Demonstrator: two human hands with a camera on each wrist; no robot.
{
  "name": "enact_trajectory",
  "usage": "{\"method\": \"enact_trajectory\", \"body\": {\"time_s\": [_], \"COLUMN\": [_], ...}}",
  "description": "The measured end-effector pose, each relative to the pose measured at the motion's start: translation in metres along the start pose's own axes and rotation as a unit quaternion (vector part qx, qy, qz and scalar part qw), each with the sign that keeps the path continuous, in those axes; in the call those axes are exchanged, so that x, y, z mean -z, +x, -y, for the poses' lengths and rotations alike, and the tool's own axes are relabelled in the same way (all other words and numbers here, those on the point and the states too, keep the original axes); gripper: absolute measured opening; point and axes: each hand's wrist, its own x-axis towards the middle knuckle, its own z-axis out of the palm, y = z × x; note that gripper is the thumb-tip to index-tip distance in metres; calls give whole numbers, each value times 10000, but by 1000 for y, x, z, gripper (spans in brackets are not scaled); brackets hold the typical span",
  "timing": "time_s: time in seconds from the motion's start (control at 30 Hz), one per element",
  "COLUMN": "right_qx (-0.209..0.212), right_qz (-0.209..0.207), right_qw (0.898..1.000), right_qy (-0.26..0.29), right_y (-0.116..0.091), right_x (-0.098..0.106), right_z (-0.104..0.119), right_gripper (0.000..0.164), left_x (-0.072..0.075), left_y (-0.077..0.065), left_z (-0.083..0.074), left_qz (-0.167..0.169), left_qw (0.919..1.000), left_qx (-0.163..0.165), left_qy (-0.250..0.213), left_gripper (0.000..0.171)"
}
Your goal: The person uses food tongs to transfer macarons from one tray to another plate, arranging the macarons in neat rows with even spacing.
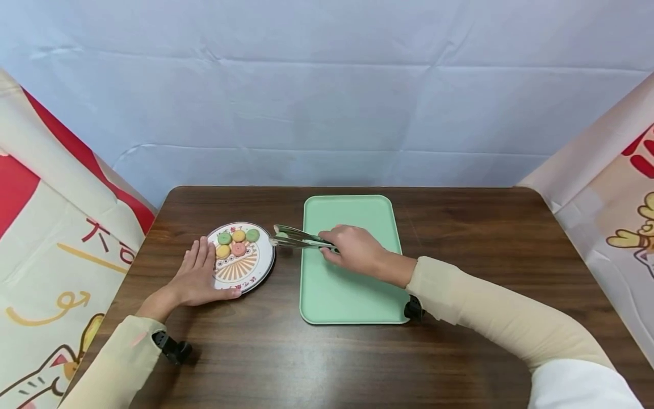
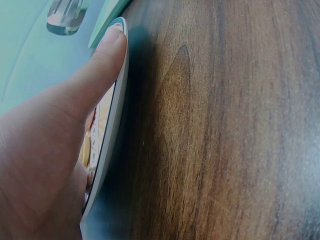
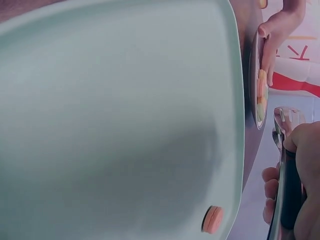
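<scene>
My right hand (image 1: 356, 248) grips a pair of metal tongs (image 1: 298, 237) with dark handles, held over the tray and pointing left. The tong tips stand slightly apart, close to the right rim of a round white plate (image 1: 262, 262). Several macarons lie on that plate: green macarons (image 1: 252, 234), yellow macarons (image 1: 222, 252) and a pink macaron (image 1: 238, 249). Across the plate's left edge my left hand (image 1: 196, 279) rests with straight fingers, its thumb (image 2: 102, 62) along the near rim. One pink macaron (image 3: 213, 220) sits in the tray's corner in the right wrist view, hidden from the head view.
The light green rectangular tray (image 1: 347, 301) lies mid-table, right of the plate. Both are on a brown wooden table (image 1: 475, 227). A pale cloth (image 1: 327, 113) hangs behind, and printed cloths (image 1: 66, 227) hang at the sides.
</scene>
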Motion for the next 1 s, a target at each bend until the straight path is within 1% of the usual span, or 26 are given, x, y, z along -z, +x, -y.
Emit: {"method": "enact_trajectory", "body": {"time_s": [0.13,0.37,0.47,0.63,0.7,0.87,1.0], "right_qx": [55,117,170,300,251,-42,-153], "right_qz": [23,82,40,5,60,250,345], "right_qw": [10000,9999,9998,9990,9988,9987,9977], "right_qy": [6,-32,-110,-330,-405,-449,-564], "right_y": [5,12,16,23,24,28,33], "right_x": [-3,-4,-5,-9,-10,-12,-14], "right_z": [3,10,12,16,18,23,26], "right_gripper": [29,28,28,22,22,29,30], "left_x": [-1,-2,-2,-2,-2,-2,-2], "left_y": [1,1,0,0,0,0,0], "left_z": [1,1,0,1,0,0,0], "left_qz": [0,14,-5,-12,-13,-34,-50], "left_qw": [10000,10000,10000,10000,10000,10000,10000], "left_qx": [2,-10,-12,-27,-31,-48,-46], "left_qy": [28,-71,-82,-54,-52,-6,39], "left_gripper": [148,148,148,148,148,148,147]}}
